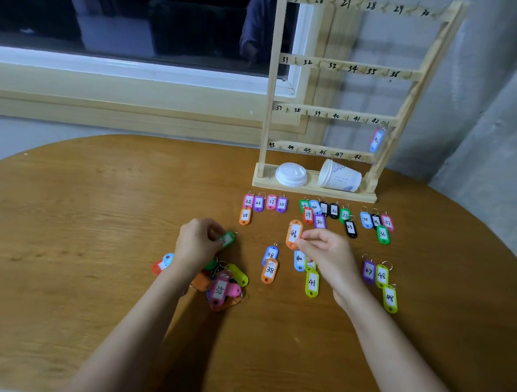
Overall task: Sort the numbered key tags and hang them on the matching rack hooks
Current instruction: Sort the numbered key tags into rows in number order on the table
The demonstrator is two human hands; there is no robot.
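My right hand (328, 253) pinches an orange tag marked 46 (293, 234) just above the table. A green tag (227, 239) sits pinched in my left hand (198, 242), over a loose heap of unsorted tags (223, 282). Sorted tags lie in rows: 25 to 28 (264, 203), 29 to 33 (327, 216), 35 to 37 (376, 225), two marked 38 (270, 264), a 41 (312, 283), and 47 and 48 (381, 278). The wooden rack (410, 103) stands at the back right with numbers 25 to 48; one pink and blue tag (376, 140) hangs at hook 42.
A white lid (291, 174) and a tipped paper cup (340, 176) lie on the rack's base. The round wooden table (93, 212) ends near a window sill at the back and a grey wall on the right.
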